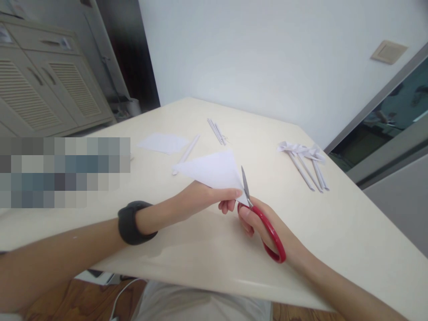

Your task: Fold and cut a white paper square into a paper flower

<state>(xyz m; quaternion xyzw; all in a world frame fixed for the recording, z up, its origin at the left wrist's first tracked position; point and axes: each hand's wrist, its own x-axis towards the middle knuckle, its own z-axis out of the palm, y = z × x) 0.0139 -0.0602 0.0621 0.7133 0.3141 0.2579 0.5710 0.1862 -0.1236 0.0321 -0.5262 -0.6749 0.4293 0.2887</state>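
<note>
My left hand (pixel 212 197) pinches a white sheet of paper (pixel 216 169) near its lower right corner, thumb on top and fingers curled beneath. The paper has a roughly triangular outline and is held above the table. In my right hand (pixel 261 220) is a pair of scissors with red handles (pixel 271 232). Their metal blades point up and away from me, against the paper's right edge beside my left thumb. One blade shows in front; the other is mostly hidden, so how far they are apart is unclear.
On the cream table (pixel 187 249) lie a flat sheet of paper (pixel 163 142), a single paper roll (pixel 190 149) and several thin paper rolls (pixel 216 131). To the right, crumpled paper (pixel 301 150) joins several rolls (pixel 302 171). A white wall (pixel 250 58) stands behind.
</note>
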